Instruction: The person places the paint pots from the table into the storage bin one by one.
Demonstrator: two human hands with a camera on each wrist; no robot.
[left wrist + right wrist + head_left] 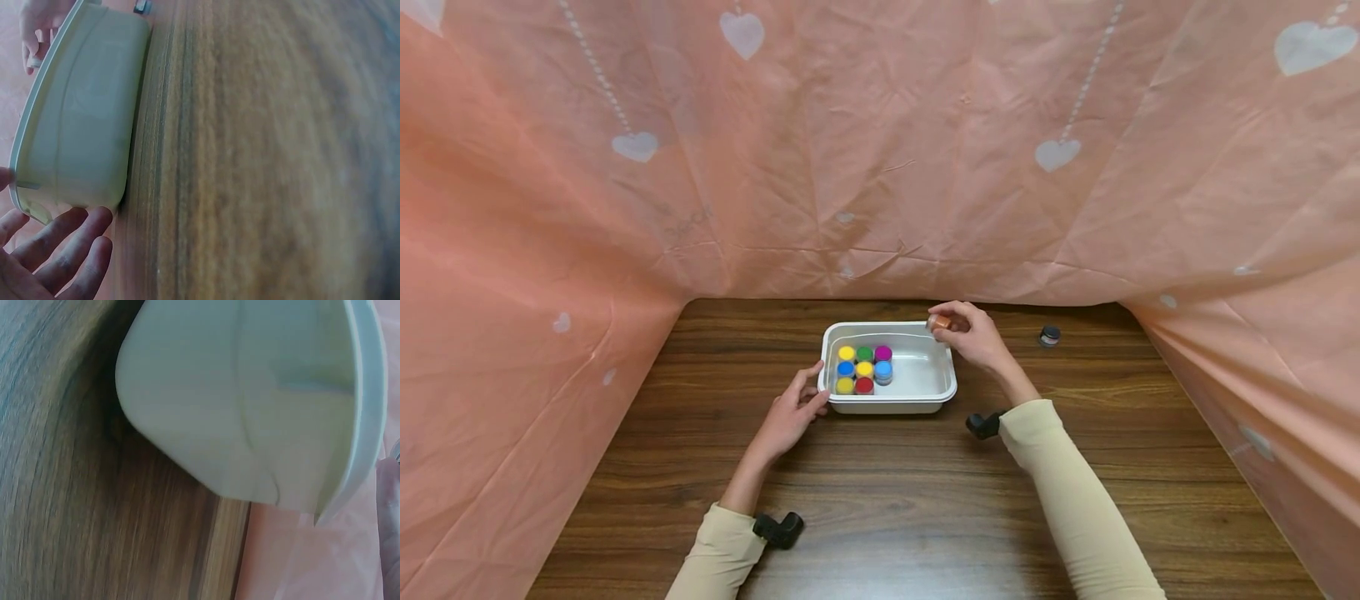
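Observation:
A white plastic tray (891, 408) stands on the table, with several small paint jars (865, 369) in rows at its left end. Their tops are yellow, green, magenta, blue and red. My left hand (792, 412) rests against the tray's left end, digits on the rim and fairly straight fingers (81, 247) touching the outer wall. Above the tray's far right corner, my right hand (973, 333) pinches a small clear jar with orange content (937, 322), tilted on its side. Only part of a finger (389, 525) shows in the right wrist view.
Right of the tray, a small dark-topped jar (1049, 336) stands on the dark wooden table (880, 492). A pink cloth (887, 167) with white hearts hangs behind and along both sides. Black wrist cameras (780, 530) sit on the cuffs.

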